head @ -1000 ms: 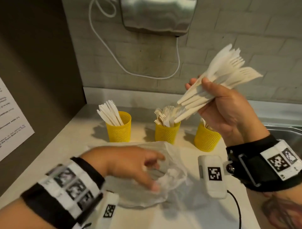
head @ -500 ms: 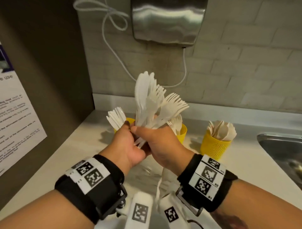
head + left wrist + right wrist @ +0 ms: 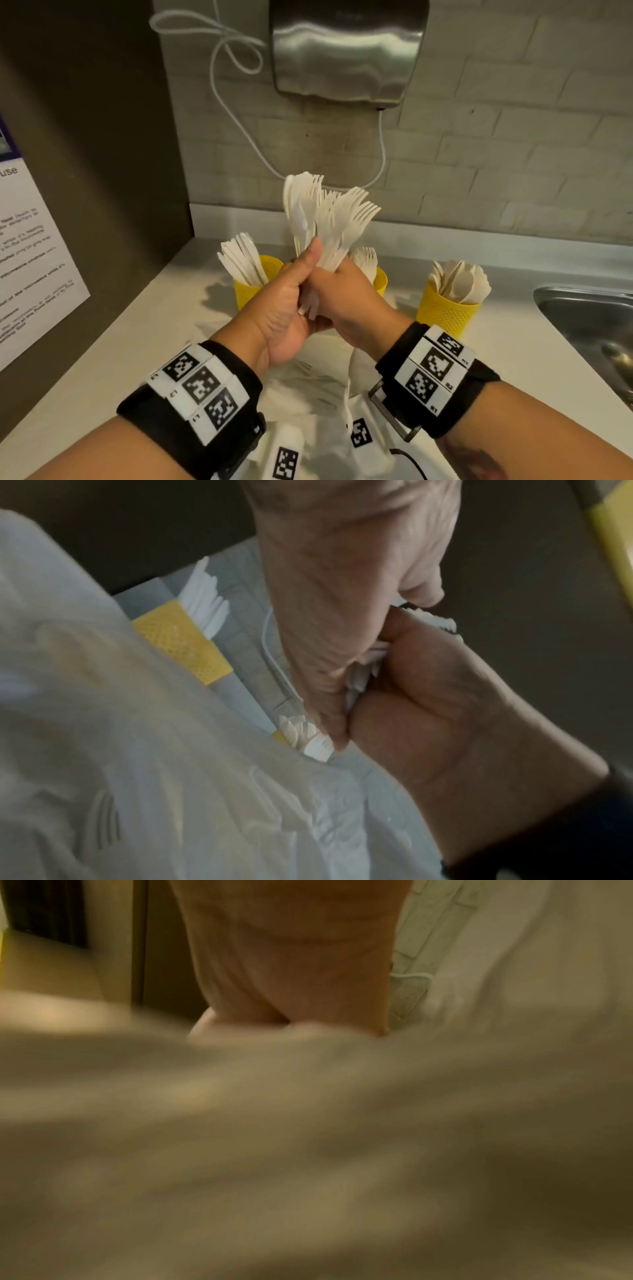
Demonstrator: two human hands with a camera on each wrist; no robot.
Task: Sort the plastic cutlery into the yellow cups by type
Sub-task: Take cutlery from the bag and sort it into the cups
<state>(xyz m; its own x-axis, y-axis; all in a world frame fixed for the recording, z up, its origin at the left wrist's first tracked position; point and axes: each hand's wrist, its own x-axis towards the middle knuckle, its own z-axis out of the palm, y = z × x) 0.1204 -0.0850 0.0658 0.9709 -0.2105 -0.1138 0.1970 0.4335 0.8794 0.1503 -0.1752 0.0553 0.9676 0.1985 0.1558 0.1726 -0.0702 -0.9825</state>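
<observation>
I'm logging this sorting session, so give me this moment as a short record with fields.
left hand: grips bundle of cutlery
right hand: grips the same bundle
bundle: upright, forks plus at least one knife
left cup: knives
middle cup: forks, mostly hidden
right cup: spoons
plastic bag: on counter below hands

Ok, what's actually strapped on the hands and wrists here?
Both hands, left hand and right hand, are bare, with no gloves or sleeves. Each wrist carries a wide black strap topped by white panels printed with black square codes. White camera blocks with similar codes hang beneath; the right strap has a metal buckle.
</observation>
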